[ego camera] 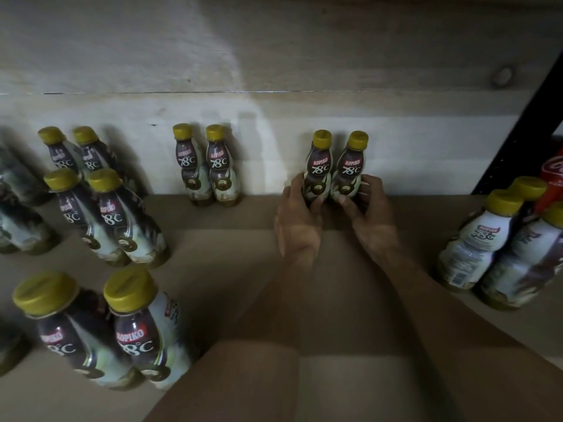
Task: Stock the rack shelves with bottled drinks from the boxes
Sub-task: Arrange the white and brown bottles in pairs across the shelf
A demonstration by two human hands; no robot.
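- Yellow-capped and touching each other, the left bottle (317, 166) and right bottle (349, 169) stand upright at the back of the shelf (231, 239), against the pale wall (274, 141).
- The left hand (300, 208) has its grip curled round the left bottle's lower body, and the right hand (367, 205) round the right bottle's, with the thumbs at the front.
- Eight more bottles stand in four pairs: the middle pair (220, 166) and three left pairs (112, 214). The right cluster (475, 242) shows at least three.
- Both forearms reach forward and converge.

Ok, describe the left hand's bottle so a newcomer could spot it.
Against the pale back wall, find the rightmost pair of yellow-capped bottles. It is the left bottle, gripped by the left hand; the right hand holds its twin.
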